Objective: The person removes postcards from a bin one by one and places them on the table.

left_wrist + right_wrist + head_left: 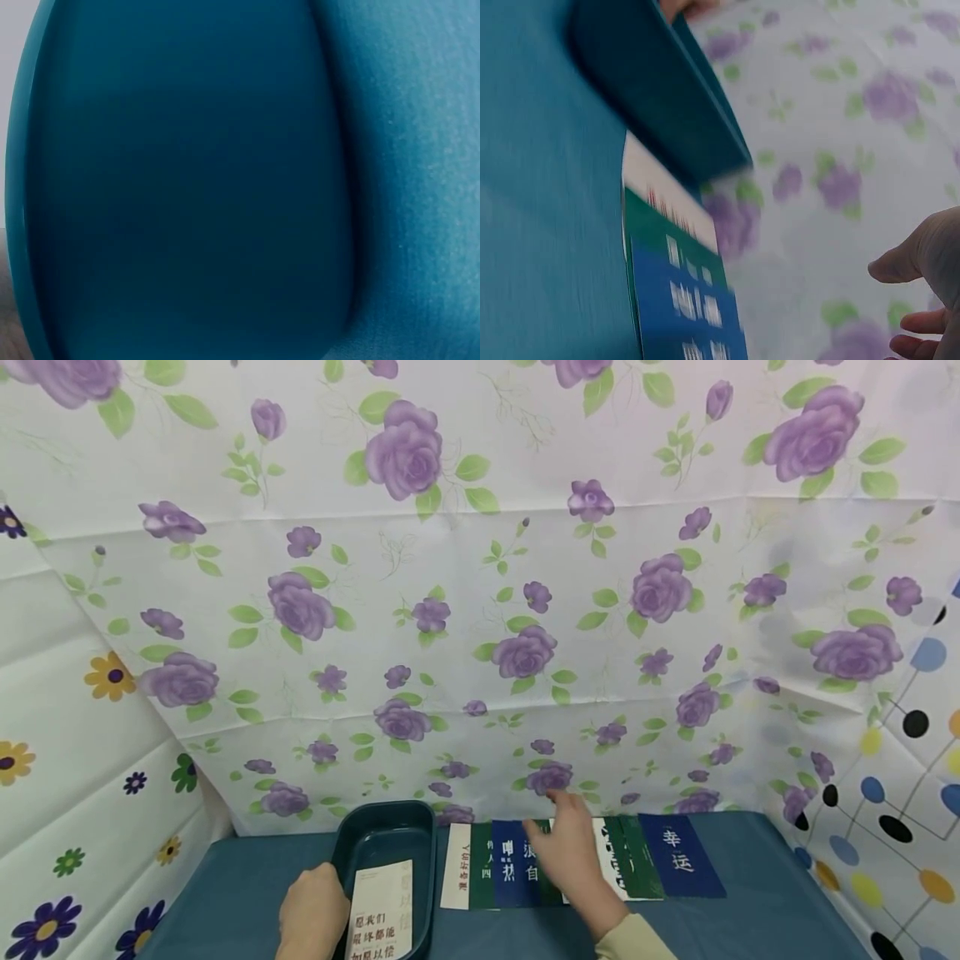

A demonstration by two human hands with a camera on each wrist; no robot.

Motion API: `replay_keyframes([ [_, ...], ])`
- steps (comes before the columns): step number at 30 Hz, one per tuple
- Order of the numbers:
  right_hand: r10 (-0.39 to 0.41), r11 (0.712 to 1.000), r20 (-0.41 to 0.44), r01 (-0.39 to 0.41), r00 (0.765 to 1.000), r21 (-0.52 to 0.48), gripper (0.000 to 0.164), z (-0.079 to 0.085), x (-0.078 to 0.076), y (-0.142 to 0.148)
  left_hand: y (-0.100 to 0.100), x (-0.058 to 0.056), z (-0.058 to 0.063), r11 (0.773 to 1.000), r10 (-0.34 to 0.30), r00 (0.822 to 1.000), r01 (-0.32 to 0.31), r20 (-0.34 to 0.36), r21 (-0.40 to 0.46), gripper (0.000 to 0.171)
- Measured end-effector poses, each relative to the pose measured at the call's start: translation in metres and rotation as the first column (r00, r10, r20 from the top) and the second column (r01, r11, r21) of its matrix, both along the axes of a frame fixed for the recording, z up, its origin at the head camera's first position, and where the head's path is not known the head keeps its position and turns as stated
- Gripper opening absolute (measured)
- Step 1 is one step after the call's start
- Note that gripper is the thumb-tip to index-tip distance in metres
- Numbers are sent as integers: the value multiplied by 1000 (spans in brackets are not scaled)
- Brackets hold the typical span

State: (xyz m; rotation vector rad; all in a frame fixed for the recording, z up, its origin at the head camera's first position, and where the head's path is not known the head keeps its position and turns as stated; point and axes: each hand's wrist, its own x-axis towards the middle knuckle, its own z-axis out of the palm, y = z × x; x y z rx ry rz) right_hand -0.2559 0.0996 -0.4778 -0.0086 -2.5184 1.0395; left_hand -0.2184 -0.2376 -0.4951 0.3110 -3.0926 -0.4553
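My left hand (313, 912) grips the left rim of a dark teal tray (431, 860). In the left wrist view, the tray's outer wall (195, 187) fills most of the picture. Inside the tray lies a cream card (384, 902) with red printed characters. My right hand (566, 852) hovers over a row of overlapping cards, thumb spread from the fingers, holding nothing. The row runs from a cream card (454, 868) past green and blue cards (506, 860) to a blue card (682, 856) at its right end. The hand hides the middle of the row.
A blue-teal cloth (247, 885) covers the table. Behind it hangs a white sheet with purple flowers (450, 568). Flower-patterned cloth (90, 777) stands at the left, and dotted cloth (892, 793) at the right.
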Motion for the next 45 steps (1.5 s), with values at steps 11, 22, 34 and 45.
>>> replay_keyframes([
  [11, 183, 983, 69, -183, 981, -20, 58, 7, 18, -83, 1, -3, 0, 1000, -1, 999, 1, 37, 5, 13],
  [22, 367, 924, 215, -381, 905, 23, 66, 7, 32, -156, 1, -1, 3, 1000, -8, 1000, 8, 7, -3, 10],
  [34, 405, 796, 282, -488, 869, 360, 65, -33, 36, -183, 0, 0, 2, 1000, -17, 1000, 17, -10, 9, 14],
  [45, 130, 779, 503, -402, 854, 482, 95, -39, 38, -215, -1, -1, 1, 999, -17, 999, 15, 51, 33, 6],
])
